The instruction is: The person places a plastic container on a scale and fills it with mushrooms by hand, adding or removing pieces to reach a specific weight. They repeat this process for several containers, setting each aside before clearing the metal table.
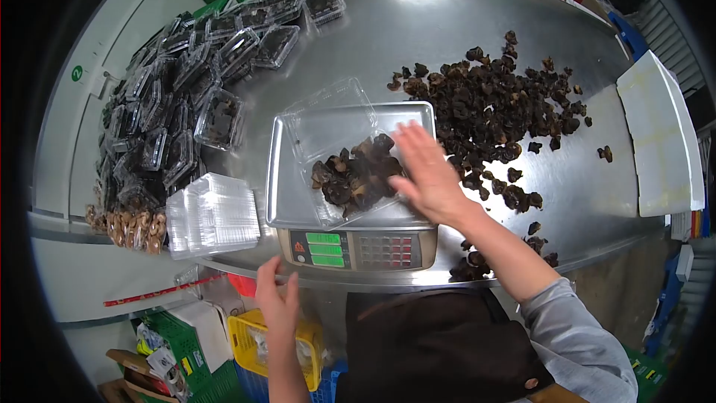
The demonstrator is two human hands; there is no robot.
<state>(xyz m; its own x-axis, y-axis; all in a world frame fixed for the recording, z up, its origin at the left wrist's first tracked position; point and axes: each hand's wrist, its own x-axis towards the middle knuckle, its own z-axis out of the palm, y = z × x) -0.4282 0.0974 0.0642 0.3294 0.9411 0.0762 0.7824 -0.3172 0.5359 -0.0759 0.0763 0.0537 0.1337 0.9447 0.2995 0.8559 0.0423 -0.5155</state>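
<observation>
A clear plastic clamshell box (328,104) lies with its lid folded back on the steel pan (280,205) of a digital scale (384,250). Dark wood ear mushrooms (350,179) are heaped inside it, a few of them blurred. Over the box's right edge, my right hand (430,179) has its fingers stretched out and thumb apart, right beside the mushrooms; nothing shows in its grasp. My left hand (277,295) hangs in front of the scale's lower left corner, thumb and fingers apart and holding nothing. Green digits glow on the scale's display (326,250).
Loose wood ears (500,104) spread across the steel table (373,37) to the right. Filled clamshells (179,82) pile up at the left, above a stack of empty clamshells (212,216). A white foam board (660,138) stands at right; a yellow basket (242,336) sits below.
</observation>
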